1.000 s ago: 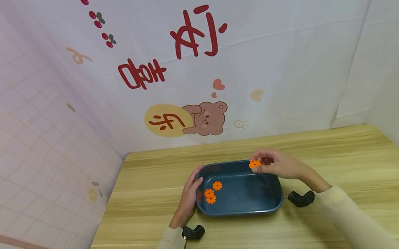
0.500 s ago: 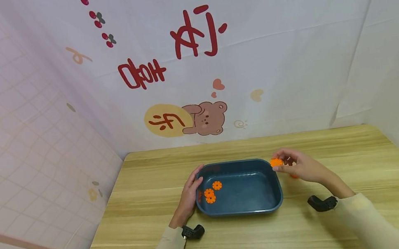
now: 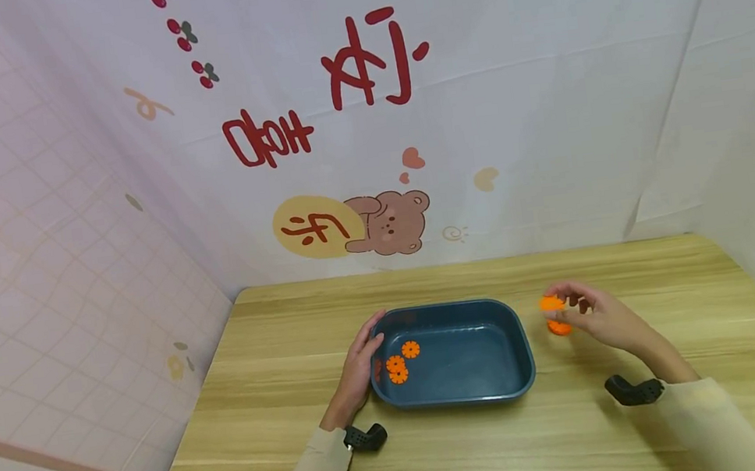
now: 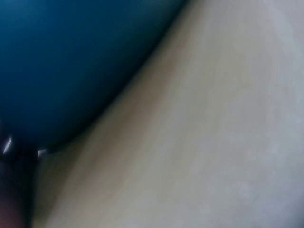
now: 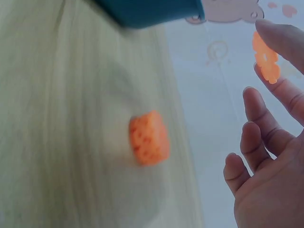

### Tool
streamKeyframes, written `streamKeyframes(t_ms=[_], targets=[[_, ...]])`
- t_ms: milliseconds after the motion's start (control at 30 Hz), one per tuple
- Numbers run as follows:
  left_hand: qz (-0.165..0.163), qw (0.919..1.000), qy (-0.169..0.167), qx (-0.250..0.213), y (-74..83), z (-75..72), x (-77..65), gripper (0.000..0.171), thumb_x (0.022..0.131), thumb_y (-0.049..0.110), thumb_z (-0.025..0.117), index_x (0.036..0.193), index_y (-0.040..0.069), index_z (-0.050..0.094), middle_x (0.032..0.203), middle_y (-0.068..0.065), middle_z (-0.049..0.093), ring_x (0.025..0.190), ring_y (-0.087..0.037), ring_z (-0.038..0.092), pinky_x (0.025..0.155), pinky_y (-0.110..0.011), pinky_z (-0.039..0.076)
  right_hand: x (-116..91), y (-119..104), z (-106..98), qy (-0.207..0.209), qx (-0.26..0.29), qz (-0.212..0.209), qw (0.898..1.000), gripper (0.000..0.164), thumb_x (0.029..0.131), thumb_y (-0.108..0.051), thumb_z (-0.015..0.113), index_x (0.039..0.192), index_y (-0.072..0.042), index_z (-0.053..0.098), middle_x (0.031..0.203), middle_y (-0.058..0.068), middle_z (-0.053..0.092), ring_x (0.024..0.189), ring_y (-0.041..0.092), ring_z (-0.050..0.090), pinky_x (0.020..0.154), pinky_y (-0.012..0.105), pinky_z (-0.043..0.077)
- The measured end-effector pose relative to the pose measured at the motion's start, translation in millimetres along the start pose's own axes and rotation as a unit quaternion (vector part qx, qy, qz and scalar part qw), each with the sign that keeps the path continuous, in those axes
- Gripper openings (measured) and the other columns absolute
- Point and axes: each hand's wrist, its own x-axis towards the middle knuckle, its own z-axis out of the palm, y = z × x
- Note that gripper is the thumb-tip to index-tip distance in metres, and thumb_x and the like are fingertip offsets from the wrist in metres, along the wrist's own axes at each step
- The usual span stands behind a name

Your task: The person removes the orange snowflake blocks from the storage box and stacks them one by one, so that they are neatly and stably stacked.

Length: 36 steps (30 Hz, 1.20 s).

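In the head view a dark blue rectangular basin [image 3: 467, 366] sits on the table. My left hand [image 3: 355, 372] holds its left side, thumb over the rim and fingers along the outside. Inside, at the left, lie a few orange notched snowflake discs [image 3: 410, 350]; two of them overlap. To the right of the basin my right hand [image 3: 596, 319] pinches another orange disc [image 5: 266, 59] between thumb and index finger, its other fingers loosely bent. Just below it, a short stack of orange discs [image 5: 149, 138] stands on the table, partly hidden in the head view.
The wood-grain table [image 3: 462, 461] meets a white printed cloth wall [image 3: 534, 130] behind the basin. More cloth hangs at left and right. A black wrist device [image 3: 365, 439] is worn on the left forearm, a similar one [image 3: 633, 391] on the right.
My right hand has moved right, from above the basin's right rim to over the stack of discs, still pinching the disc. My left hand and the basin have stayed put.
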Motion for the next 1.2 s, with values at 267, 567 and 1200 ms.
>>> streamKeyframes(t_ms=[267, 567, 1200], targets=[[-0.003, 1.0000, 0.002, 0.004, 0.2, 0.3, -0.2, 0.051, 0.106, 0.027, 0.044, 0.153, 0.009, 0.037, 0.161, -0.003, 0.030, 0.148, -0.020, 0.023, 0.119, -0.045, 0.018, -9, 20, -3, 0.007, 0.000, 0.007, 1.000, 0.024, 0.095, -0.015, 0.068, 0.118, -0.012, 0.063, 0.099, 0.003, 0.061, 0.084, 0.012, 0.048, 0.070, 0.025, 0.039], [-0.008, 0.9999, 0.005, 0.005, -1.2, -0.5, -0.1, 0.049, 0.106, 0.027, 0.044, 0.153, 0.013, 0.039, 0.161, 0.000, 0.030, 0.148, -0.020, 0.024, 0.119, -0.045, 0.019, -13, 40, 3, -0.013, 0.034, 0.055, 0.998, 0.026, 0.094, -0.017, 0.068, 0.118, -0.009, 0.062, 0.089, 0.006, 0.054, 0.077, 0.015, 0.047, 0.064, 0.027, 0.039], [-0.001, 1.0000, -0.003, 0.009, 1.8, 0.3, 1.3, 0.052, 0.106, 0.027, 0.042, 0.154, 0.009, 0.035, 0.162, -0.006, 0.028, 0.147, -0.017, 0.026, 0.119, -0.042, 0.020, -14, 50, 9, -0.023, 0.049, 0.074, 0.996, 0.030, 0.092, -0.020, 0.071, 0.119, -0.010, 0.064, 0.097, 0.007, 0.056, 0.080, 0.014, 0.048, 0.067, 0.025, 0.040]])
